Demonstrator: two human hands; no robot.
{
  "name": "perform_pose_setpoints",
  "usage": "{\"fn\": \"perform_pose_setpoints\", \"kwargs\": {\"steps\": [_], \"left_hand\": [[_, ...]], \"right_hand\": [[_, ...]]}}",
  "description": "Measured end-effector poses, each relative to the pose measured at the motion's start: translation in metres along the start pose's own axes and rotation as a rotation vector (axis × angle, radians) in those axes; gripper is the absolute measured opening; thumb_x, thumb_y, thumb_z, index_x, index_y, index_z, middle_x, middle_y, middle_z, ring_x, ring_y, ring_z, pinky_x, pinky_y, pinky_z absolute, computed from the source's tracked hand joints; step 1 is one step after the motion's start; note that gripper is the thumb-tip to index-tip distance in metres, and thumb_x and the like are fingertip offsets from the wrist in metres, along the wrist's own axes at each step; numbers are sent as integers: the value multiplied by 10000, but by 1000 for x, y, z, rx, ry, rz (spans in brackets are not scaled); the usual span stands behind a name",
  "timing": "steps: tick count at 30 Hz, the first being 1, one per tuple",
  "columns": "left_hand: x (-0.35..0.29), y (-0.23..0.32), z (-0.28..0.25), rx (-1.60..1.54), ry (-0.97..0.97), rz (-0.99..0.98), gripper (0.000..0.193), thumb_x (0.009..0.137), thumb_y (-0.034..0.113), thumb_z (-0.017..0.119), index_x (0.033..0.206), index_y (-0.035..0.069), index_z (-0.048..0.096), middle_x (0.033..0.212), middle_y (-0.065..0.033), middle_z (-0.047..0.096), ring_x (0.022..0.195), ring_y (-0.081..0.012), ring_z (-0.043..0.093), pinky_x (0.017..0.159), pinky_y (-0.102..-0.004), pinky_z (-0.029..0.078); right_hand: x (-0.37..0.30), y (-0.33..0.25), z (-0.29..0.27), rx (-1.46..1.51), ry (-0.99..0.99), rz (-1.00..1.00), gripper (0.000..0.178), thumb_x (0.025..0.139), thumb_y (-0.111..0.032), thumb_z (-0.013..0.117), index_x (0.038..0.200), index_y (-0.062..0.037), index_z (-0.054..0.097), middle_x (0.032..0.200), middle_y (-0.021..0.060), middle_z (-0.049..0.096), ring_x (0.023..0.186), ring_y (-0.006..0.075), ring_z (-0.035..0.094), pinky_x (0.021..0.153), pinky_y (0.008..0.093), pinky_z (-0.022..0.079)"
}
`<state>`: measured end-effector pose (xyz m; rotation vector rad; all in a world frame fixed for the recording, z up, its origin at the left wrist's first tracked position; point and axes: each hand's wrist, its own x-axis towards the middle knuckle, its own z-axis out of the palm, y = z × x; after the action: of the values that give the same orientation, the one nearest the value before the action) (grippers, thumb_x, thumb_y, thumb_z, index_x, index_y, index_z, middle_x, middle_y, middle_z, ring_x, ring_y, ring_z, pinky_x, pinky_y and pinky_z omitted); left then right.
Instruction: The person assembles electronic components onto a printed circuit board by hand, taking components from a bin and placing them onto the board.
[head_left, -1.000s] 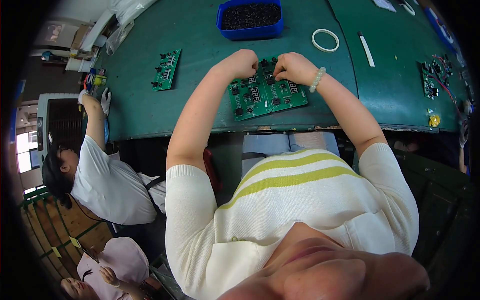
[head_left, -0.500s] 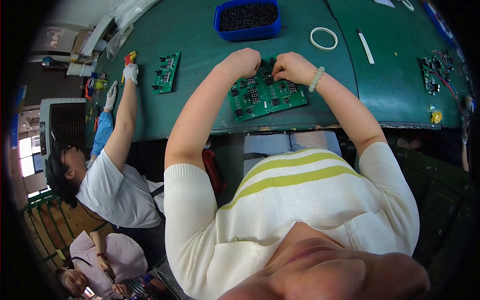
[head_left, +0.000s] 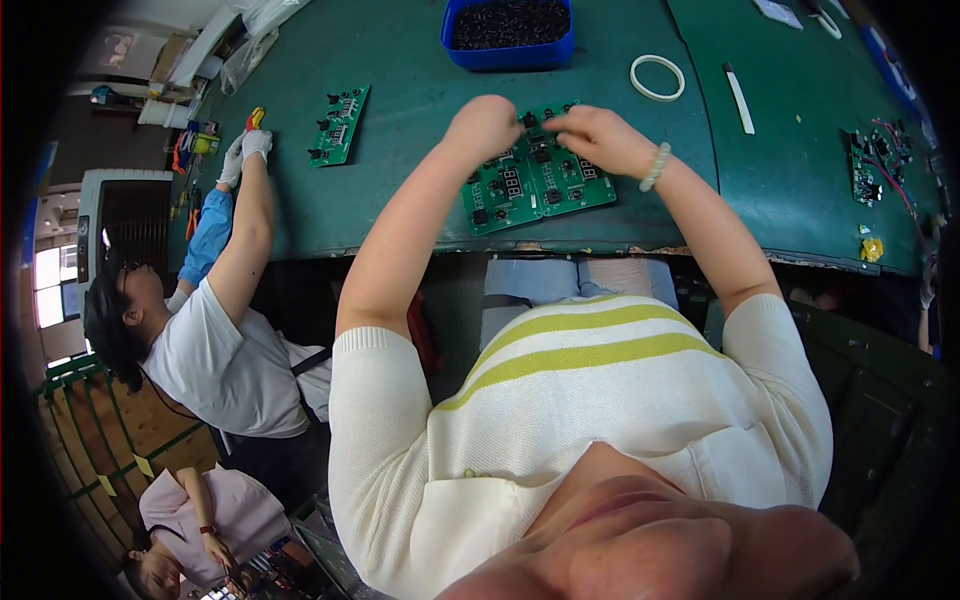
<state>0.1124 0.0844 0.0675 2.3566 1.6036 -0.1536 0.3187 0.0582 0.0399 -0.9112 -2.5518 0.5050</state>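
Observation:
Two green circuit boards lie side by side on the table, the left circuit board and the right circuit board, each with black knob-like parts and digit displays. Over the upper part of the left board is my left hand, its fingers curled together. Whatever its fingertips pinch is hidden. My right hand, with a beaded bracelet at the wrist, hovers over the top of the right board. Its fingers point left, slightly apart, with nothing visible between them. Both hands cover parts of the boards.
Beyond the boards stands a blue bin of small black parts. A tape ring and a white-handled blade-like tool lie to the right. Another circuit board is at left, near a co-worker's gloved hand. A wired board sits far right.
My right hand has lifted slightly off the right board and its fingers have straightened. My left hand stays over the left board. The co-worker's two gloved hands have come together.

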Motion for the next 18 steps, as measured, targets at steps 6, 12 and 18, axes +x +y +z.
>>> {"fn": "perform_pose_setpoints", "kwargs": {"steps": [6, 12, 18], "left_hand": [[-29, -30, -1, -1948, 55, -385, 316, 844, 21, 431, 1140, -90, 423, 855, -92, 530, 526, -54, 308, 429, -176, 258], [-44, -21, 10, -1985, 80, -360, 238, 894, 45, 462, 1112, -52, 463, 813, -82, 543, 537, -39, 353, 419, -163, 261], [-44, -21, 15, -1932, 85, -291, 199, 870, 71, 538, 1039, -34, 534, 788, -58, 579, 507, -32, 359, 412, -156, 272]], "right_hand": [[-20, 21, -10, 1497, 308, 692, 249, 861, 14, 407, 1102, 62, 450, 930, 103, 531, 654, 82, 424, 534, 182, 353], [-20, 8, -6, 1550, 260, 746, 201, 901, -111, 497, 1047, 27, 496, 912, 95, 578, 605, 50, 412, 473, 159, 330], [-23, 11, -3, 1498, 186, 705, 208, 899, -171, 527, 986, 15, 563, 802, 20, 550, 580, 32, 403, 457, 147, 311]]}}
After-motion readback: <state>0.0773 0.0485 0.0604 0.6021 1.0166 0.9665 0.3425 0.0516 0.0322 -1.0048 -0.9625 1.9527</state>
